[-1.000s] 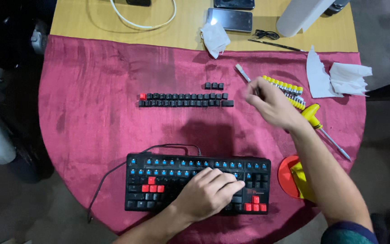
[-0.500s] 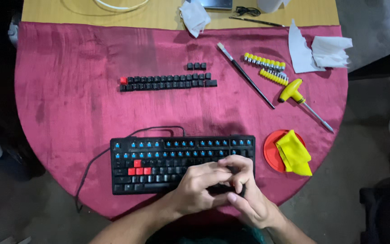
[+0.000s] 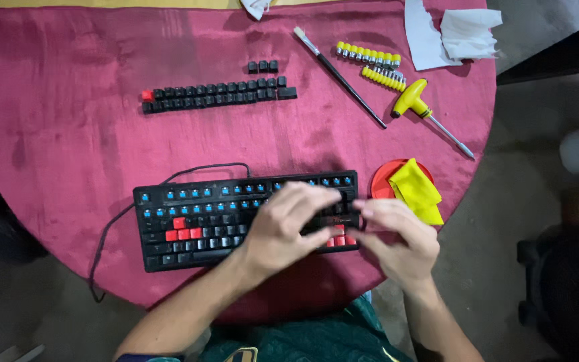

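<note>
A black keyboard with blue switches showing and a few red keys lies on the red cloth near me, its cable looping off to the left. My left hand lies over its right half with the fingers stretched out across the keys. At the keyboard's right end is my right hand, its fingertips touching the edge. What those fingers hold, if anything, is hidden. Pulled black keycaps lie in a long row farther back, with one red cap at the left end. Three more caps sit above the row.
A thin brush, two strips of yellow bits and a yellow T-handle screwdriver lie at the back right. A red dish holding a yellow cloth sits beside the keyboard. White tissues lie at the far right edge.
My right hand came back from the brush and bits at the back right to the keyboard's right end. My left hand stayed on the keys.
</note>
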